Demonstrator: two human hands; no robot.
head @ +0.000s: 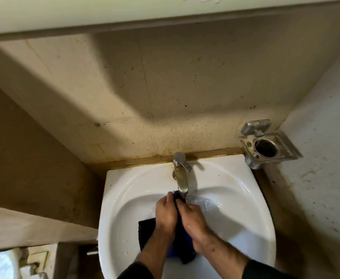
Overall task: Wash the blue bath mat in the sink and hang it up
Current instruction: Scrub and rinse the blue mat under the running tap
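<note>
Mat held under tap, in sink (245, 198).
Left hand (166, 215) and right hand (193, 220) fingers pinch the mat (180, 238); tap (181, 178) at 12 o'clock.

Dim warm light, broad shadow across the wall (124, 87), glare on the sink (124, 190), wide-angle bending at edges

Glossy white ceramic sink (116, 190), shiny metal tap (180, 174), dull tarnished metal holder (265, 143), dark wet cloth mat (182, 244).

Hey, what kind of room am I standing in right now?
Most likely a small bathroom: a white wall-hung sink with a chrome tap running, and a metal tumbler holder fixed to the stained wall beside it.
</note>
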